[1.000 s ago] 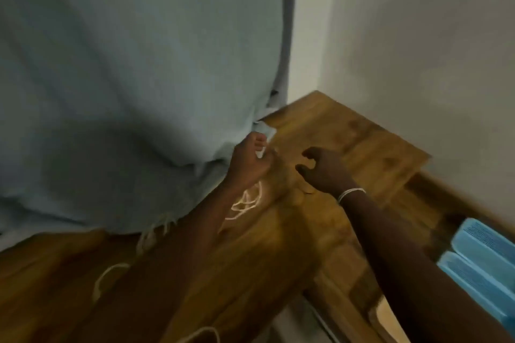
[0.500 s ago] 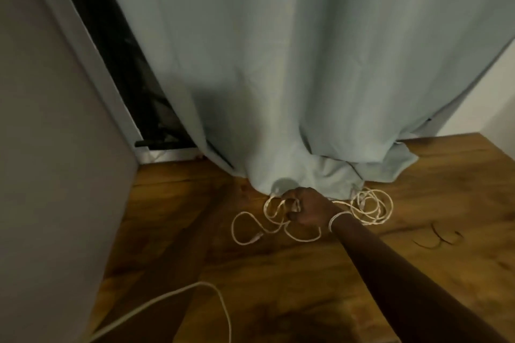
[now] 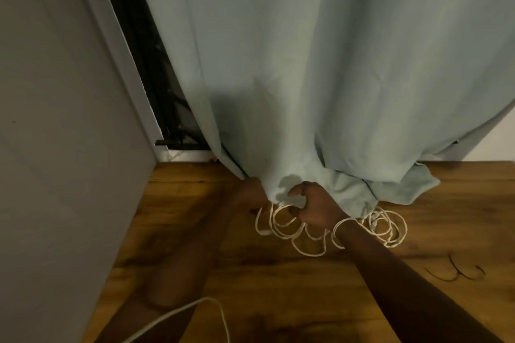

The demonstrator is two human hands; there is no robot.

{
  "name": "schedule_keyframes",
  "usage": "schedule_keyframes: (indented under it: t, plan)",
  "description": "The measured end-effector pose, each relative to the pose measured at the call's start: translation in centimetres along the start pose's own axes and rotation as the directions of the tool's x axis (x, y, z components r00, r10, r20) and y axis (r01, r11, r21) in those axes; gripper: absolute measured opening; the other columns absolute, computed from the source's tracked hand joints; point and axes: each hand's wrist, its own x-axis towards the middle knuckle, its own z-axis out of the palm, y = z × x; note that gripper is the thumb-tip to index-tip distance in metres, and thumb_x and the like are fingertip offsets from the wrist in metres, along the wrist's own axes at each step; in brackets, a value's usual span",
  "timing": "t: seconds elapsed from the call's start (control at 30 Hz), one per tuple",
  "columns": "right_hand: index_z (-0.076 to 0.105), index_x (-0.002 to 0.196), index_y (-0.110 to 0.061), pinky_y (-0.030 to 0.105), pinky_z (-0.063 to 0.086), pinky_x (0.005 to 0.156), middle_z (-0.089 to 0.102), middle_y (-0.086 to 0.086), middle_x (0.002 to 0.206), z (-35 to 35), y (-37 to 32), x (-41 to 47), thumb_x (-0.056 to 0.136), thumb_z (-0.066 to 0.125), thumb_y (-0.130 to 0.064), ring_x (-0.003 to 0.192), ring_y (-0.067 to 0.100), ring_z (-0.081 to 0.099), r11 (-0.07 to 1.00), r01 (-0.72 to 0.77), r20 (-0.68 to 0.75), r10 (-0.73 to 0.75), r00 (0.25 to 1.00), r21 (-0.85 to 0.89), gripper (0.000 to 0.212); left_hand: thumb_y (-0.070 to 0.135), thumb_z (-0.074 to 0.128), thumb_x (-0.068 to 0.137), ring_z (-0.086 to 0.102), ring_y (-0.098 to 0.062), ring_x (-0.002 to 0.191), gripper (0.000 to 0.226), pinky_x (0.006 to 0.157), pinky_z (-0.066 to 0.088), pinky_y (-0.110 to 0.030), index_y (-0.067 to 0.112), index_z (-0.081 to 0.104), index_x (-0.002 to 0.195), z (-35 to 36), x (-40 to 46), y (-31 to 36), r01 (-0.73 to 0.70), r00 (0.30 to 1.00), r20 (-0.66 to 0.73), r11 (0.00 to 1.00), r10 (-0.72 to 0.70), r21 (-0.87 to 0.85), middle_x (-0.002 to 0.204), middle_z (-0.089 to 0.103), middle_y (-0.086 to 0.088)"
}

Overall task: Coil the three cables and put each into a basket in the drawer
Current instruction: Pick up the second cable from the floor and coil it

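A tangled white cable (image 3: 281, 232) lies in loose loops on the wooden surface (image 3: 306, 301), at the hem of a pale blue curtain (image 3: 334, 78). More of its loops (image 3: 390, 227) spread to the right, partly under the cloth. My right hand (image 3: 312, 209) is closed around a bunch of these loops, right against the curtain's edge. My left forearm (image 3: 184, 256) reaches from the lower left to the hem; the hand itself is hidden under the cloth. A second white cable (image 3: 200, 305) arcs across the bottom edge.
A grey wall (image 3: 55, 147) stands close on the left. A dark window gap (image 3: 156, 78) shows beside the curtain. A thin dark curved strand (image 3: 457, 273) lies on the wood at the right.
The view has swung left from the table corner to the curtain's hem. My right hand has closed on the white cable loops, which have bunched closer to it.
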Motion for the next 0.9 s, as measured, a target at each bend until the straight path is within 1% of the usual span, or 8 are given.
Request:
schedule_keyframes:
  t: [0.1, 0.17, 0.27, 0.37, 0.5, 0.73, 0.83, 0.9]
  plan:
    - [0.058, 0.128, -0.021, 0.016, 0.049, 0.094, 0.065, -0.014, 0.113, -2.2, -1.5, -0.1, 0.083, 0.078, -0.023, 0.105, 0.005, 0.063, 0.922, -0.021, 0.145, -0.038, 0.989, 0.386, 0.049, 0.019, 0.070, 0.084, 0.065, -0.014, 0.055, 0.019, 0.051, 0.048, -0.023, 0.001, 0.072, 0.081, -3.5, -2.5, 5.0, -0.104, 0.995, -0.026, 0.959, 0.101, -0.263, 0.067, 0.069, -0.007]
    - [0.056, 0.130, -0.011, 0.022, 0.050, 0.098, 0.070, 0.004, 0.118, -3.7, -1.7, -0.3, 0.092, 0.067, -0.011, 0.110, 0.015, 0.066, 0.802, -0.020, 0.198, -0.124, 0.972, 0.597, 0.040, 0.027, 0.070, 0.087, 0.063, -0.015, 0.056, 0.025, 0.053, 0.049, -0.024, 0.004, 0.072, 0.077, -5.3, -4.0, 8.2, -0.212, 0.977, -0.123, 0.866, 0.174, -0.453, 0.065, 0.069, -0.007]
    - [0.061, 0.116, 0.003, 0.027, 0.053, 0.087, 0.072, 0.015, 0.093, -7.2, -2.0, -1.2, 0.100, 0.050, -0.003, 0.091, 0.025, 0.069, 0.628, 0.029, 0.126, -0.202, 0.971, 0.778, 0.021, 0.036, 0.064, 0.090, 0.065, -0.020, 0.060, 0.032, 0.061, 0.056, -0.032, 0.006, 0.068, 0.078, -6.5, -4.8, 11.1, -0.319, 0.941, -0.223, 0.446, 0.253, -0.836, 0.065, 0.069, -0.008]
    - [0.066, 0.109, 0.001, 0.023, 0.049, 0.067, 0.061, 0.000, 0.067, -11.7, -2.5, -2.0, 0.103, 0.046, -0.010, 0.064, 0.015, 0.057, 0.645, 0.135, 0.021, -0.228, 0.973, 0.753, 0.023, 0.042, 0.049, 0.089, 0.070, -0.021, 0.095, 0.040, 0.095, 0.051, -0.042, 0.010, 0.065, 0.107, -7.3, -4.9, 12.5, -0.370, 0.830, -0.290, 0.080, 0.477, -0.926, 0.096, 0.075, -0.008]
    - [0.071, 0.099, -0.005, 0.018, 0.041, 0.056, 0.056, -0.007, 0.059, -15.3, -2.7, -2.4, 0.103, 0.049, -0.009, 0.053, 0.006, 0.049, 0.753, 0.227, -0.101, -0.210, 0.972, 0.618, 0.022, 0.017, 0.062, 0.087, 0.065, -0.026, 0.104, 0.042, 0.100, 0.049, -0.042, 0.010, 0.055, 0.128, -7.1, -5.0, 14.1, -0.677, 0.637, -0.389, 0.242, 0.665, -0.695, 0.104, 0.073, -0.009]
    - [0.073, 0.096, 0.000, 0.013, 0.045, 0.064, 0.068, -0.028, 0.065, -17.1, -1.9, -3.1, 0.096, 0.053, 0.000, 0.062, -0.009, 0.062, 0.880, 0.321, -0.218, -0.257, 0.942, 0.350, 0.020, 0.024, 0.079, 0.080, 0.067, -0.012, 0.068, 0.026, 0.063, 0.056, -0.032, 0.012, 0.070, 0.101, -6.5, -5.8, 19.3, -0.741, 0.659, -0.450, 0.625, 0.602, -0.248, 0.076, 0.071, -0.005]
    - [0.070, 0.079, -0.027, 0.015, 0.045, 0.062, 0.066, -0.022, 0.060, -17.3, -2.6, -3.3, 0.094, 0.052, 0.001, 0.056, -0.002, 0.060, 0.867, 0.365, -0.289, -0.273, 0.918, 0.339, 0.036, 0.021, 0.067, 0.090, 0.065, -0.010, 0.061, 0.017, 0.055, 0.053, -0.027, 0.004, 0.071, 0.087, -6.7, -6.4, 20.6, -0.774, 0.588, -0.449, 0.630, 0.673, -0.069, 0.073, 0.070, -0.008]
    - [0.069, 0.082, -0.025, 0.023, 0.050, 0.064, 0.067, -0.007, 0.066, -17.0, -2.9, -3.3, 0.094, 0.053, -0.001, 0.058, 0.006, 0.059, 0.819, 0.403, -0.325, -0.282, 0.903, 0.408, 0.032, 0.010, 0.055, 0.097, 0.070, -0.015, 0.071, 0.017, 0.064, 0.057, -0.026, -0.001, 0.065, 0.090, -6.9, -7.2, 21.5, -0.805, 0.593, -0.417, 0.492, 0.689, -0.332, 0.084, 0.071, -0.015]
